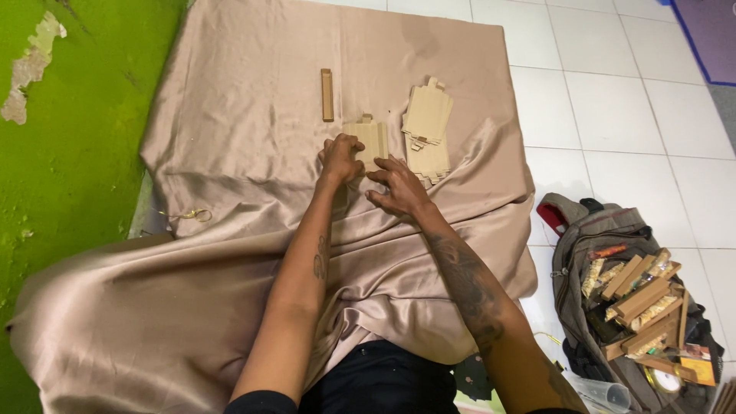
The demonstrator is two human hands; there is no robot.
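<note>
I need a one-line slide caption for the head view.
Both hands, left hand and right hand, press a flat cardboard box blank on beige satin cloth.
</note>
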